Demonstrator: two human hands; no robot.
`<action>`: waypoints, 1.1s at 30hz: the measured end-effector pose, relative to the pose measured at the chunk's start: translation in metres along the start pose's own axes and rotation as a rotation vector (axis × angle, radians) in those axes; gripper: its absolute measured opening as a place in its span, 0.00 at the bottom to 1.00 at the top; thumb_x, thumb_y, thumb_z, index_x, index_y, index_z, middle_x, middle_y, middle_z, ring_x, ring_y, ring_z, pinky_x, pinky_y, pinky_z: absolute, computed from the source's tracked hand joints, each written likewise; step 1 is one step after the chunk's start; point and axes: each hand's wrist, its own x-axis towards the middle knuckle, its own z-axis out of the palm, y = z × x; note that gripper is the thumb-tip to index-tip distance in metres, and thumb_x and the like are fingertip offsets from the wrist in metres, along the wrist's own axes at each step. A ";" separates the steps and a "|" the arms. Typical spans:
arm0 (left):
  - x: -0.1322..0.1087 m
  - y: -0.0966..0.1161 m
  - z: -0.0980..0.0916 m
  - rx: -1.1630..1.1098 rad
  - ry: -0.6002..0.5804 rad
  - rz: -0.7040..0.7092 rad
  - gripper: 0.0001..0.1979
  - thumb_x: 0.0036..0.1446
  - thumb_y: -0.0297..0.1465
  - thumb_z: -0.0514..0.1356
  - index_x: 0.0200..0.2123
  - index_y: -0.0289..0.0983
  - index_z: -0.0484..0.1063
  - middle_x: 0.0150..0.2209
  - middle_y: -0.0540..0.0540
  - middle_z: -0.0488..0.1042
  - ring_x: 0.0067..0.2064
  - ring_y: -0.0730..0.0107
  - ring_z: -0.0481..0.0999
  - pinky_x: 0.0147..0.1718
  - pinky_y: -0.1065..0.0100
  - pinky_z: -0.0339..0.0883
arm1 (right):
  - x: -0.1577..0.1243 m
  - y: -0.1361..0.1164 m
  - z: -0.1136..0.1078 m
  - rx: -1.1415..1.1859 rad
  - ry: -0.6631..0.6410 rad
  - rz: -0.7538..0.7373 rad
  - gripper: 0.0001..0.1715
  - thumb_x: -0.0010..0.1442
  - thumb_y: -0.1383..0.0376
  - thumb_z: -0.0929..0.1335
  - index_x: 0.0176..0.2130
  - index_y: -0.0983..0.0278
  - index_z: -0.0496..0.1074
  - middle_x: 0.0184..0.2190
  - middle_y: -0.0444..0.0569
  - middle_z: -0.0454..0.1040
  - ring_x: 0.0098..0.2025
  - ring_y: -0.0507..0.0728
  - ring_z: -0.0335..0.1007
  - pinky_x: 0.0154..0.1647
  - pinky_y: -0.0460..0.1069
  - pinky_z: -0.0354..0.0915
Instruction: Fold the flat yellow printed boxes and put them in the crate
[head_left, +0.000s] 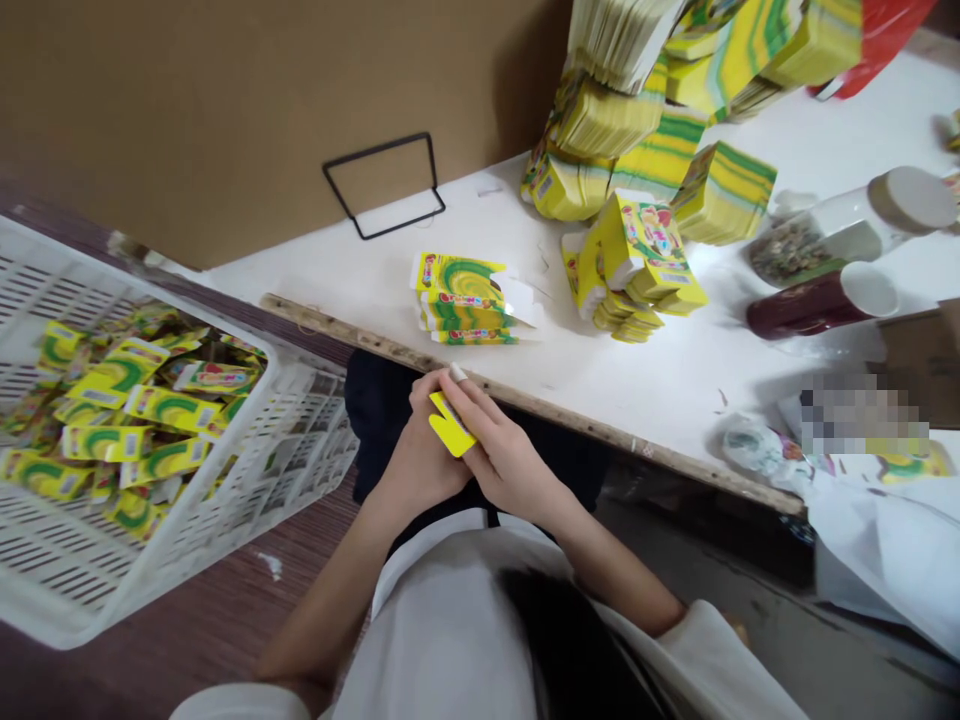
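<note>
Close to my body, just off the table's front edge, both hands close around a small yellow carton (452, 428). My left hand (421, 452) wraps it from the left. My right hand (504, 448) presses on it from the right with the fingers together. A yellow flap sticks out toward me; the rest of the carton is covered by my fingers. Straight ahead on the table lie several yellow and green cartons (461, 285), with white flaps at their right ends. Right of them sits a small pile of flat cartons (649, 250).
A white plastic basket (300, 390) of yellow packs stands at left. Tall bundles of flat cartons (622, 120) rise at the back. A jar (825, 235), a dark red mug (799, 308) and plastic bags (885, 560) occupy the right. A black wire stand (386, 150) leans by the large brown board (247, 100).
</note>
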 end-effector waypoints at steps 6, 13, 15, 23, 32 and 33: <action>0.000 0.001 -0.018 0.069 0.000 -0.060 0.29 0.53 0.30 0.66 0.57 0.41 0.62 0.51 0.41 0.73 0.52 0.54 0.75 0.52 0.53 0.71 | 0.004 0.017 -0.015 -0.133 0.216 -0.044 0.31 0.71 0.62 0.62 0.71 0.58 0.57 0.68 0.58 0.62 0.71 0.60 0.57 0.68 0.57 0.61; 0.001 0.003 -0.042 0.066 -0.075 0.002 0.29 0.50 0.36 0.71 0.55 0.40 0.69 0.49 0.45 0.78 0.47 0.60 0.79 0.50 0.62 0.72 | 0.006 0.023 -0.048 -0.142 -0.057 -0.160 0.20 0.69 0.54 0.65 0.50 0.63 0.77 0.59 0.62 0.71 0.66 0.62 0.65 0.61 0.56 0.68; 0.004 0.006 -0.042 0.069 -0.087 0.031 0.29 0.50 0.35 0.71 0.55 0.39 0.69 0.48 0.45 0.79 0.47 0.60 0.79 0.50 0.62 0.72 | 0.006 0.020 -0.052 -0.123 -0.113 -0.151 0.17 0.68 0.55 0.67 0.49 0.64 0.75 0.55 0.61 0.73 0.66 0.63 0.65 0.60 0.56 0.69; 0.003 0.010 -0.028 0.188 0.036 0.078 0.26 0.53 0.34 0.68 0.55 0.38 0.68 0.49 0.41 0.78 0.49 0.56 0.78 0.50 0.57 0.72 | 0.003 0.015 -0.015 -0.080 0.127 -0.090 0.33 0.69 0.61 0.64 0.67 0.63 0.52 0.65 0.63 0.61 0.71 0.63 0.54 0.71 0.64 0.54; -0.012 -0.045 -0.078 -0.597 0.697 -0.179 0.26 0.64 0.59 0.42 0.51 0.59 0.71 0.61 0.60 0.69 0.68 0.64 0.63 0.62 0.52 0.67 | 0.040 0.032 -0.041 -0.129 0.396 0.001 0.22 0.65 0.55 0.69 0.55 0.61 0.69 0.50 0.55 0.75 0.49 0.59 0.73 0.52 0.55 0.71; -0.012 -0.054 -0.087 -0.714 0.731 -0.243 0.28 0.63 0.61 0.39 0.44 0.58 0.74 0.60 0.63 0.71 0.71 0.67 0.57 0.66 0.54 0.62 | 0.050 0.037 -0.048 -0.193 0.460 0.034 0.17 0.65 0.57 0.68 0.52 0.61 0.71 0.45 0.53 0.76 0.47 0.58 0.73 0.50 0.55 0.71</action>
